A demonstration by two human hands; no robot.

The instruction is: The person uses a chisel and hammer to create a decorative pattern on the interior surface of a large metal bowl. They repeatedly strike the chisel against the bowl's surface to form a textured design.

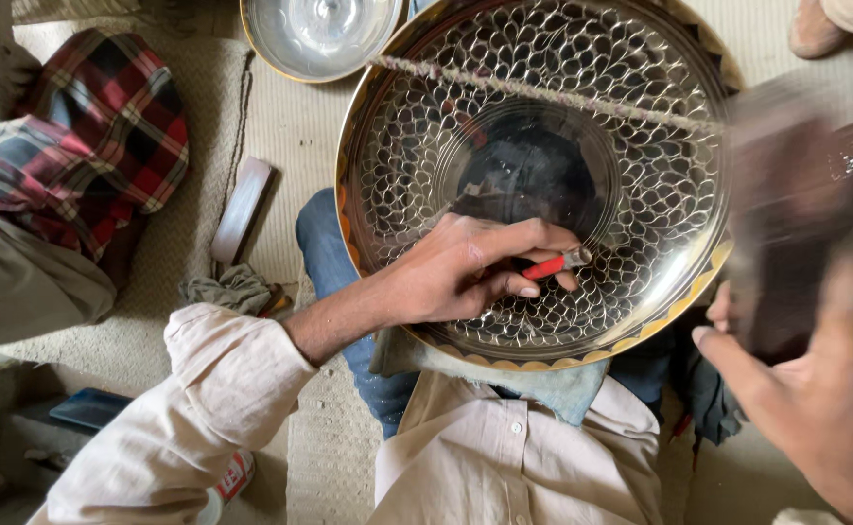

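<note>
A large round brass plate (399,117) with a chased scale pattern rests tilted on my lap. My left hand (455,277) lies on its lower part and pinches a small red-handled punch (555,264), whose tip touches the pattern. At the plate's right edge, my right hand (800,389) grips a dark wooden mallet (786,214), which is blurred by motion. A twisted cord (543,92) runs across the upper part of the plate.
A smaller shiny metal bowl (319,34) sits at the top. A red plaid cloth (86,136), a wooden block (242,209), a rag (237,287) and a flat blue object (91,408) lie on the mat at left. Another person's foot (815,24) shows top right.
</note>
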